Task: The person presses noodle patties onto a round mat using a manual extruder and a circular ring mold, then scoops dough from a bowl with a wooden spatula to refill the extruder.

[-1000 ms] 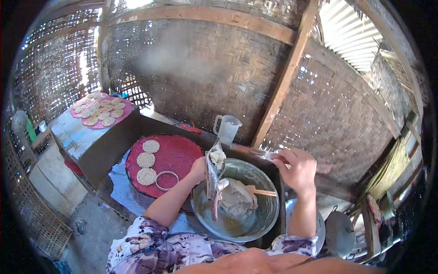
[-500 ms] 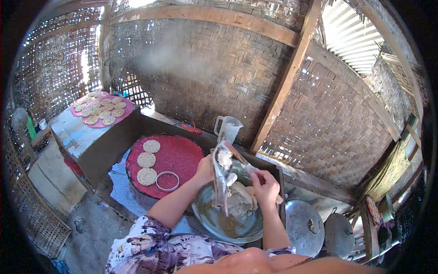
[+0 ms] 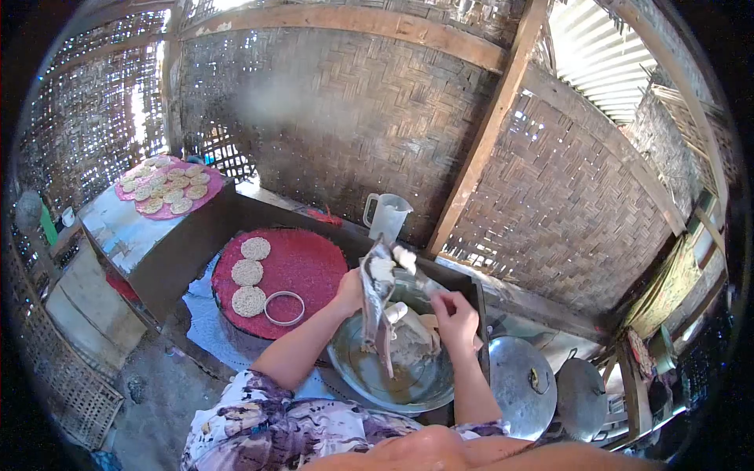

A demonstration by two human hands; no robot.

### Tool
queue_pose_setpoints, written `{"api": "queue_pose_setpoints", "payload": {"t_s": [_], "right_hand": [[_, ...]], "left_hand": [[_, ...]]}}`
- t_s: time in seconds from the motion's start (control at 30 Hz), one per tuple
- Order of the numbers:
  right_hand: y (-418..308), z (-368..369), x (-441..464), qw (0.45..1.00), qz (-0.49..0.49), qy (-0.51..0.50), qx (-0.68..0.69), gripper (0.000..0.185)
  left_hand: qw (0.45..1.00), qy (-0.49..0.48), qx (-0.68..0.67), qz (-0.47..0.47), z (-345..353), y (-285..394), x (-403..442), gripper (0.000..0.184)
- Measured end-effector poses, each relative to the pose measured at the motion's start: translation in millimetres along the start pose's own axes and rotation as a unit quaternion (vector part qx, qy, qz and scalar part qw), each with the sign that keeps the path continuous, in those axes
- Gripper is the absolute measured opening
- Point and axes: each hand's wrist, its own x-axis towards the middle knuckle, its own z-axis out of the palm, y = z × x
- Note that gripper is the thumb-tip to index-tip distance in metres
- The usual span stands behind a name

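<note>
My left hand [image 3: 351,293] is closed around a floppy, silvery grey bag [image 3: 375,302], which stands open over a metal basin [image 3: 349,381]. White paste [image 3: 382,269] shows inside its mouth. In my right hand [image 3: 456,315] is a flat-bladed tool [image 3: 425,284]; its exact kind is blurred. A white lump [image 3: 404,257] clings to the tool's tip, just right of the bag. Below both hands, a pale doughy mass [image 3: 414,343] sits in the basin with some brownish liquid. A white piece [image 3: 396,312] lies on top of it.
Left of the basin, a round pink-covered surface [image 3: 306,267] bears three grainy discs [image 3: 247,273] and a white ring [image 3: 284,308]. A clear jug [image 3: 389,215] stands behind. More discs lie on a pink sheet [image 3: 167,212] at the far left. Metal lids [image 3: 514,392] are at right.
The tool's tip has come out of the bag's mouth to the right, carrying a white lump. Both hands keep their grip, and the view has shifted slightly.
</note>
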Motion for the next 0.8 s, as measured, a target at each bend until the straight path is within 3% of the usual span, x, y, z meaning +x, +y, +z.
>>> {"api": "queue_pose_setpoints", "payload": {"t_s": [0.07, 0.1, 0.2, 0.23, 0.3, 0.4, 0.43, 0.5, 0.53, 0.57, 0.6, 0.7, 0.77, 0.8], "right_hand": [[8, 6, 3, 0.996, -0.047, 0.020, -0.080, 0.017], [13, 12, 1, 0.992, -0.091, 0.032, -0.086, 0.016], [11, 13, -10, 0.980, -0.170, 0.031, -0.094, 0.017], [11, 13, -16, 0.981, -0.175, 0.021, -0.082, 0.017], [11, 9, -28, 0.978, -0.192, -0.005, -0.079, 0.017], [-1, -7, -40, 0.988, -0.100, -0.115, 0.006, 0.017], [17, -7, -39, 0.985, -0.031, -0.158, 0.064, 0.017], [17, -14, -27, 0.992, -0.017, -0.112, 0.050, 0.019], [14, -15, -19, 0.995, -0.008, -0.089, 0.043, 0.020], [6, -18, -12, 0.995, 0.044, -0.083, -0.019, 0.022], [10, -17, -11, 0.996, 0.033, -0.074, -0.039, 0.023], [28, -7, -9, 0.995, -0.013, -0.041, -0.094, 0.023], [24, -8, -20, 0.996, -0.037, -0.047, -0.066, 0.022], [20, -10, -25, 0.996, -0.048, -0.050, -0.052, 0.022]], "left_hand": [[0.995, -0.017, -0.081, -0.048, 9, 9, -2, 0.040], [0.970, -0.002, -0.218, -0.107, 17, 13, 2, 0.040], [0.994, -0.024, -0.057, -0.086, -3, 49, -8, 0.037], [0.996, -0.012, -0.059, -0.069, 4, 18, -6, 0.034], [0.975, -0.019, -0.170, -0.143, 13, -45, 1, 0.031], [0.855, -0.038, -0.445, -0.263, 2, -60, 4, 0.022], [0.871, -0.046, -0.422, -0.249, 1, -64, 6, 0.020], [0.968, -0.060, -0.241, -0.026, -1, -29, 1, 0.023], [0.843, -0.022, -0.491, -0.221, -3, 9, 0, 0.026], [0.835, -0.044, -0.506, -0.211, -2, 9, 0, 0.024], [0.827, -0.066, -0.521, -0.200, 0, 10, 0, 0.026], [0.909, -0.037, -0.380, -0.168, 8, 24, -4, 0.025], [0.957, -0.041, -0.263, -0.112, 7, -6, -3, 0.026], [0.944, -0.044, -0.301, -0.128, 3, -13, -2, 0.023]]}}
